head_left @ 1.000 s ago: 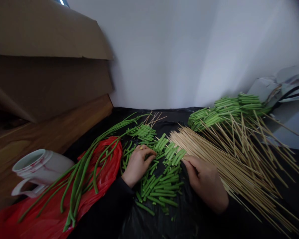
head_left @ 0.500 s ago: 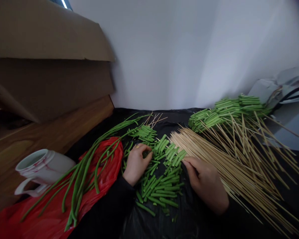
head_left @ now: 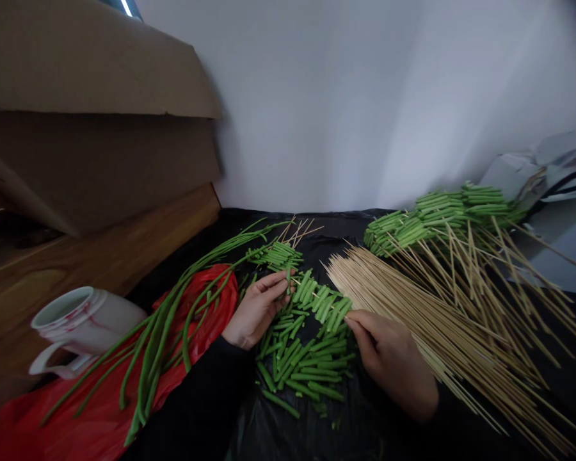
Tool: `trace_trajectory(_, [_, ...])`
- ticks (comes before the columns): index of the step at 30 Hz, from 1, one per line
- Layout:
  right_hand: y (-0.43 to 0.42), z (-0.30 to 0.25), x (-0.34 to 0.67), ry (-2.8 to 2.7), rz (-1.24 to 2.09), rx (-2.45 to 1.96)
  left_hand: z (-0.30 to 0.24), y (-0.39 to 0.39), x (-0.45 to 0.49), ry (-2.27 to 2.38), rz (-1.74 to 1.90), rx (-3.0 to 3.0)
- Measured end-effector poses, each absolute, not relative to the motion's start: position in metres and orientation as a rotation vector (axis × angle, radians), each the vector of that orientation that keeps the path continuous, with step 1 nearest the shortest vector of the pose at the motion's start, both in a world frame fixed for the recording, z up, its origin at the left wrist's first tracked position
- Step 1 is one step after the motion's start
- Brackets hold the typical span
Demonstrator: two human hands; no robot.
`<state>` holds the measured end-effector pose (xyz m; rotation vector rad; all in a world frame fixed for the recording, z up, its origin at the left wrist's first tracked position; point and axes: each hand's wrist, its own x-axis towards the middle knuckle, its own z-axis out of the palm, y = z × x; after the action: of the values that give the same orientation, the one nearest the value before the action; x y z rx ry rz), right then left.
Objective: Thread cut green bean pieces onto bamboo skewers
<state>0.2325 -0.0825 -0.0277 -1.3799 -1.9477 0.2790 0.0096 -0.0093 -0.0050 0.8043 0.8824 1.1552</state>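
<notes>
My right hand is closed on a thin bamboo skewer, whose shaft is mostly hidden by my fingers and the beans. Short green bean pieces sit side by side along that skewer, crosswise to it. At its far end my left hand pinches one cut bean piece between thumb and fingers, close to the skewer's tip. Under and in front of both hands lies a loose pile of cut bean pieces on black plastic.
Bare bamboo skewers fan out at right, with filled bean skewers stacked behind. Another filled group lies at the far middle. Long uncut beans rest on a red bag, beside a white mug. A cardboard box stands left.
My left hand has come up from the loose pile with a bean piece and brought it to the skewer's tip. My right hand has shifted slightly left, still holding the skewer.
</notes>
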Motion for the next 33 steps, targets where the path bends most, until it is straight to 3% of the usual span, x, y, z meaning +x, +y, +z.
trace_trajectory(33, [-0.0869,-0.0244,0.2286,-1.956,0.292,-1.382,-0.0100,-0.0059,0.0094,0.882,1.199,0.715])
